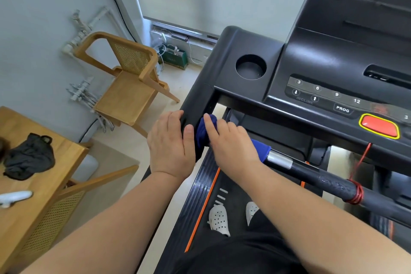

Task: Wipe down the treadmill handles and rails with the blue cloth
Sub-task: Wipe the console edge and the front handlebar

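While my left hand (171,142) grips the left side rail (200,102), fingers curled over its outer edge and thumb flat on the top face, my right hand (231,143) holds the blue cloth (205,129) bunched against the rail's inner face, right where the front handlebar (322,179) meets it. The right fingers are close together and curled over the wad, index on top. One end of the cloth pokes out from under my palm at 4 o'clock, draped over the handlebar and touching the silver pulse sensor (279,159). Both hands sit just below frame centre with the rail between them.

Progress, as a judgement: early to mid. The cloth is on the lower end of the left rail. No streaks or dust lines show, so I cannot tell which parts are done. Probably left:
- the handlebar running to 4 o'clock, with the red coiled safety cord (357,192) wrapped round it
- the upper rail toward the cup holder (250,66) at 1 o'clock
- the right rail, out of view
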